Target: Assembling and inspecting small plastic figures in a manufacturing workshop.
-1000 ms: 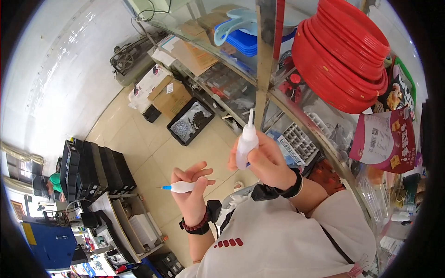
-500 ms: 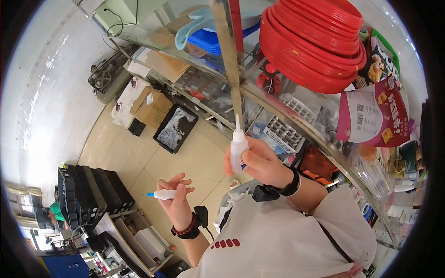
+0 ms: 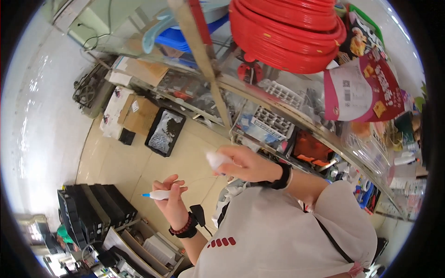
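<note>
A small white squeeze bottle (image 3: 160,194) with a blue needle tip lies in my left hand (image 3: 176,212), gripped under the thumb while the other fingers are partly bent. Its tip points left. Up and to the right, my right hand (image 3: 250,165) is closed round another white squeeze bottle (image 3: 219,161). That bottle is smeared by motion, and its thin nozzle does not show clearly.
Beyond my hands stands a glass-fronted shelf unit with stacked red hose coils (image 3: 282,41), a red and white snack bag (image 3: 366,88) and white compartment trays (image 3: 271,124). A black tray (image 3: 150,141) and cardboard box (image 3: 141,113) rest on the floor. Black crates (image 3: 99,208) stand left.
My right hand has tilted its bottle from upright toward the left and brought it lower. My left hand keeps its bottle almost in place. The view has shifted, moving the shelves leftward and upward.
</note>
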Demonstrator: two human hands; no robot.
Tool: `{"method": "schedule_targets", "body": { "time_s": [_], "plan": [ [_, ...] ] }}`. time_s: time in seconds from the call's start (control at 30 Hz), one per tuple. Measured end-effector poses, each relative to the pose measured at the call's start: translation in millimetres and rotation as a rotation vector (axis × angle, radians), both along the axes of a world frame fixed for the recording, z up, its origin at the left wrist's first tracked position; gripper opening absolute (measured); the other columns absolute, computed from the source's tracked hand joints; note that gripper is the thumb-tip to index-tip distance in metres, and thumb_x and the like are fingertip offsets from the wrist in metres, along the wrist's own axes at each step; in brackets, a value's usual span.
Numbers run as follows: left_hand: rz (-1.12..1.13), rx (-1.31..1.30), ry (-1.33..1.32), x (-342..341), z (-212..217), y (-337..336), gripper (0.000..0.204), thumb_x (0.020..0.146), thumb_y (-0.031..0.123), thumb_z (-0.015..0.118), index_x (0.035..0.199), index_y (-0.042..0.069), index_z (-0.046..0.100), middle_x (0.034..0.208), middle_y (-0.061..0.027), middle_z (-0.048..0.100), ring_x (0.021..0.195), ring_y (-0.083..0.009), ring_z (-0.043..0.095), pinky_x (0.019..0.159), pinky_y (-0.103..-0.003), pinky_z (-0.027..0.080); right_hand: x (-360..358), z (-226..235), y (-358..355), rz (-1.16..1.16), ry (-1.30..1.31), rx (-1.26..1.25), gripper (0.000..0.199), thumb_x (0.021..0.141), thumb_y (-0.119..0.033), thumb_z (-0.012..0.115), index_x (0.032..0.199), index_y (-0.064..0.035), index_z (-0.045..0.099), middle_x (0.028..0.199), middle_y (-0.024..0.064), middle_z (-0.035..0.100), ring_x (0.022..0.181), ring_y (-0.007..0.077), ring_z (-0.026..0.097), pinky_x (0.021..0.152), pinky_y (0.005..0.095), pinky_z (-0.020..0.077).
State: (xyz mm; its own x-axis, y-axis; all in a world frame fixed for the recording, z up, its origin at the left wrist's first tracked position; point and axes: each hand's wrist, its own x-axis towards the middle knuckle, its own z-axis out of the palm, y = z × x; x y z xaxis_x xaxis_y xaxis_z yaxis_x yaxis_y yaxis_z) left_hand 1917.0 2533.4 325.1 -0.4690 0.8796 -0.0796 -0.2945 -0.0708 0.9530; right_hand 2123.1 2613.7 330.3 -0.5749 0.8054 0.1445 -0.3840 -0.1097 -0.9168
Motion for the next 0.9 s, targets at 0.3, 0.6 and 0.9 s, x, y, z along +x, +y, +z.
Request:
{"method": "schedule_targets", "body": {
  "time_s": [0.3, 0.6, 0.9],
  "plan": [
    [-0.004, -0.091, -0.009, -14.8, -25.4, -8.2, 0.020, 0.080, 0.001, 0.058, 0.088, 0.008, 0.041, 0.094, -0.0096, 0.056, 0.077, -0.0156, 0.059, 0.062, -0.024, 0.050, 137.1, -217.3, 35.7, -0.936, -1.312, 0.333, 0.030, 0.083, -0.022, 0.052, 0.106, -0.0038, 0.055, 0.092, 0.0186, 0.058, 0.082, 0.0365, 0.057, 0.073, 0.0434, 0.0450],
    [-0.089, -0.158, -0.011, -14.7, -36.0, 4.2, 0.019, 0.080, 0.003, 0.059, 0.085, 0.007, 0.041, 0.092, -0.0101, 0.057, 0.076, -0.0168, 0.060, 0.063, -0.025, 0.049, 147.1, -290.9, -49.7, 0.196, -1.323, -0.135, 0.037, 0.072, -0.036, 0.053, 0.081, -0.0022, 0.066, 0.084, 0.0197, 0.063, 0.079, 0.0339, 0.061, 0.071, 0.0400, 0.0463],
    [-0.263, -0.221, -0.058, 0.7, -56.9, 22.9, 0.015, 0.080, 0.003, 0.059, 0.085, 0.006, 0.045, 0.087, -0.0092, 0.056, 0.073, -0.0167, 0.057, 0.063, -0.026, 0.046, 176.2, -287.7, -112.1, 0.006, -1.487, -0.032, 0.032, 0.078, -0.029, 0.046, 0.082, -0.0048, 0.066, 0.083, 0.0185, 0.063, 0.078, 0.0334, 0.061, 0.071, 0.0425, 0.0458]
  ]
}}
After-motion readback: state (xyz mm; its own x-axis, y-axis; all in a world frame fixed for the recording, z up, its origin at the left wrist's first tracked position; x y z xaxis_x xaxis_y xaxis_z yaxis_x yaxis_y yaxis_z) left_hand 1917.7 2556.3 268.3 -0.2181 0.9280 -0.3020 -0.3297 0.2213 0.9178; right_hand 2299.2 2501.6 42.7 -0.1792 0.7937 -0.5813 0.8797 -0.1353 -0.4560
